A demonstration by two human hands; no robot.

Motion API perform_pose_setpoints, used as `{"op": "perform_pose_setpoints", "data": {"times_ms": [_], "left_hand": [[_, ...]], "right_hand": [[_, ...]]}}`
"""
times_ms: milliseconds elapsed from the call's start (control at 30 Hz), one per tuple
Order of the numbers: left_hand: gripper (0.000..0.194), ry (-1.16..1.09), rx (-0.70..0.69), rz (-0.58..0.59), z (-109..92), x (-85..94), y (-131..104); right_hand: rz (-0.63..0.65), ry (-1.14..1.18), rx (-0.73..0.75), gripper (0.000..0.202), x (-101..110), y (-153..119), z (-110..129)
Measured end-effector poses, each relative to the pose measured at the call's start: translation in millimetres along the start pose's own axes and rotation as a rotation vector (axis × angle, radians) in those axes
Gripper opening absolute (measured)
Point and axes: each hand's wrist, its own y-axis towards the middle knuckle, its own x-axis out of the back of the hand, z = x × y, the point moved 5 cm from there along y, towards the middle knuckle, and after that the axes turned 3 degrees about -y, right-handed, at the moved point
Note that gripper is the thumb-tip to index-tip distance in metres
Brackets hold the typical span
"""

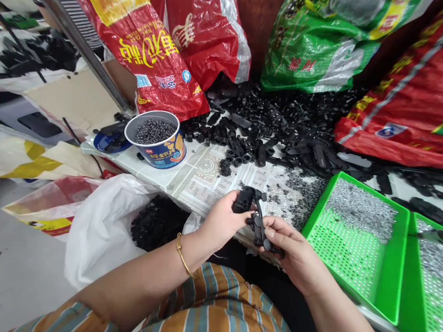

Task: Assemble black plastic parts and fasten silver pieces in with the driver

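Near the front edge of the table, my left hand [223, 217] is closed round a black plastic piece [244, 199]. Close beside it on the right, my right hand [289, 241] grips the lower end of a jointed black part [259, 225]. The two black pieces meet or overlap between my hands; whether they are joined I cannot tell. Behind my hands, many loose black parts [239, 148] lie heaped on the patterned table [203, 174]. A blue tub [164, 153] of small dark pieces stands at the back left.
Green baskets [402, 261] with small silvery pieces stand on the right. Red bags [161, 56] and a green bag [312, 49] line the back. A white sack [95, 225] with black parts is below left. Behind it, a person's striped clothing [83, 20] shows.
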Motion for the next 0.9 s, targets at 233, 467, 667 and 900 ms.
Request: {"op": "perform_pose_setpoints", "data": {"times_ms": [233,467,667,900], "left_hand": [[0.019,0.125,-0.017,0.034,-0.3,-2.2,0.7],[0.024,0.103,0.018,0.128,1.1,-4.0,-0.2],[0.024,0.130,0.051,0.226,1.4,-3.2,-0.3],[0.022,0.197,0.070,0.207,4.8,-1.2,1.0]], "right_hand": [[-0.049,-0.086,0.013,0.028,0.8,1.7,0.2],[0.018,-0.173,-0.004,0.032,-1.6,0.8,2.2],[0.037,-0.125,0.005,0.026,2.2,0.9,0.3],[0.097,-0.204,-0.041,0.027,-1.2,-2.8,-1.7]]}}
